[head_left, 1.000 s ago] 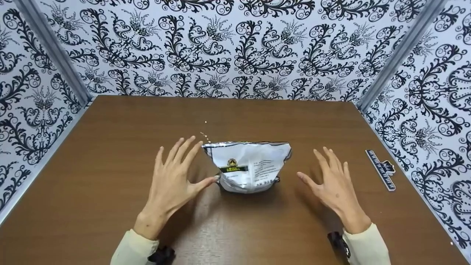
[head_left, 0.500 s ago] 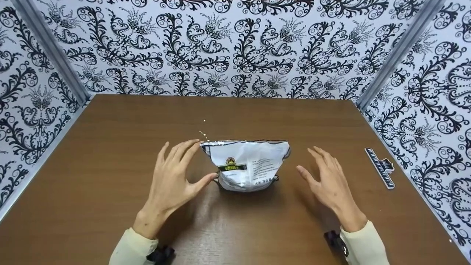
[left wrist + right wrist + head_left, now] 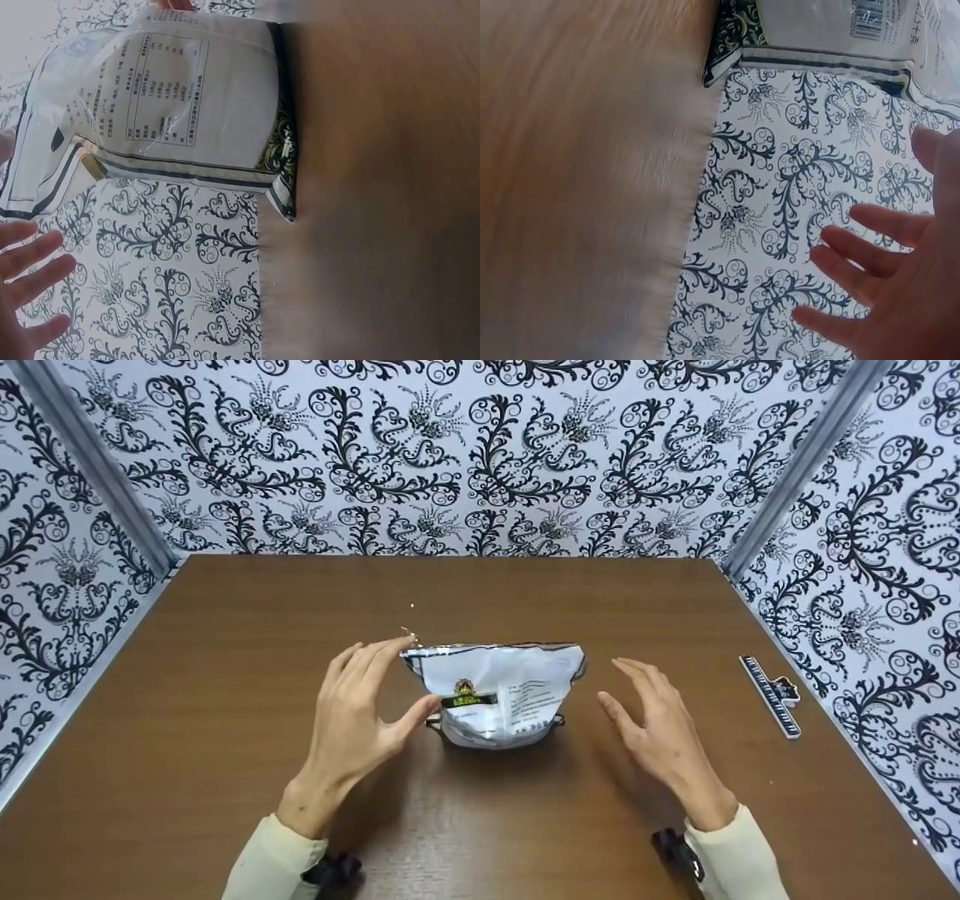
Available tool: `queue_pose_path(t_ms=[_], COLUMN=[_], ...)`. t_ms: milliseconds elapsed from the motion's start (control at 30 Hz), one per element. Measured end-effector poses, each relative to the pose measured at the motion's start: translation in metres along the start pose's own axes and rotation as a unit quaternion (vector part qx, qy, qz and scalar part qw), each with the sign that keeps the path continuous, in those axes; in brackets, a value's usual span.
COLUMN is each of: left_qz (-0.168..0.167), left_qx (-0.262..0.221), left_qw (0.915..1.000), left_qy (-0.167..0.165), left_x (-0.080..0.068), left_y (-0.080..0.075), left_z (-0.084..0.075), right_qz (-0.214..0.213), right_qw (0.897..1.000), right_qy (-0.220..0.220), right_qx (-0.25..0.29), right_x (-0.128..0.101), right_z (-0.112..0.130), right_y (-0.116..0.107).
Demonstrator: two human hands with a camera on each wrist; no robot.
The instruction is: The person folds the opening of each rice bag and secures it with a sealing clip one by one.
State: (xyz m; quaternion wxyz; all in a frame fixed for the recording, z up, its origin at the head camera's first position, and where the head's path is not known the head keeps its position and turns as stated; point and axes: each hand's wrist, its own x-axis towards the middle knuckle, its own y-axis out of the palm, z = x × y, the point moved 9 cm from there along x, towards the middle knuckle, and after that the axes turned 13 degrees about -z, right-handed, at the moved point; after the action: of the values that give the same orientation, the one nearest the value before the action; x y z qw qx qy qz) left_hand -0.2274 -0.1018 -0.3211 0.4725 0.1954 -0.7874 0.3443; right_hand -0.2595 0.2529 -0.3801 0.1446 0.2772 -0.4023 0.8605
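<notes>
Head view shows your bag (image 3: 499,694) standing upright in the middle of the bench (image 3: 187,720), its mouth pointing up and its long axis running left to right across your view. It is white and crinkled, glossy, with a dark trimmed top edge, a small emblem over a green band, and printed text panels. Your left hand (image 3: 358,712) sits at its left side with relaxed fingers, thumb touching the bag. Your right hand (image 3: 660,731) hovers just beside the right side, fingers spread, holding nothing. A black clip (image 3: 772,705) lies well apart to the right.
</notes>
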Motion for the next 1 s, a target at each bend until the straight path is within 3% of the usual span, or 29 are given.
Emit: queue_pose_path(t_ms=[367, 767, 1000], left_qz=[-0.010, -0.002, 0.005], left_qx=[-0.029, -0.012, 0.014], left_qw=[0.9995, 0.9996, 0.9984], left_qy=[0.001, 0.026, 0.055], left_x=[0.013, 0.026, 0.031], left_y=[0.007, 0.008, 0.010], left_z=[-0.008, -0.027, -0.038], right_qz=[-0.026, -0.022, -0.027], right_qw=[0.999, 1.000, 0.998], right_qy=[-0.022, -0.008, -0.034], right_qx=[-0.011, 0.013, 0.049], right_x=[0.001, -0.002, -0.003], right_z=[0.007, 0.014, 0.028], right_y=[0.000, 0.001, 0.004])
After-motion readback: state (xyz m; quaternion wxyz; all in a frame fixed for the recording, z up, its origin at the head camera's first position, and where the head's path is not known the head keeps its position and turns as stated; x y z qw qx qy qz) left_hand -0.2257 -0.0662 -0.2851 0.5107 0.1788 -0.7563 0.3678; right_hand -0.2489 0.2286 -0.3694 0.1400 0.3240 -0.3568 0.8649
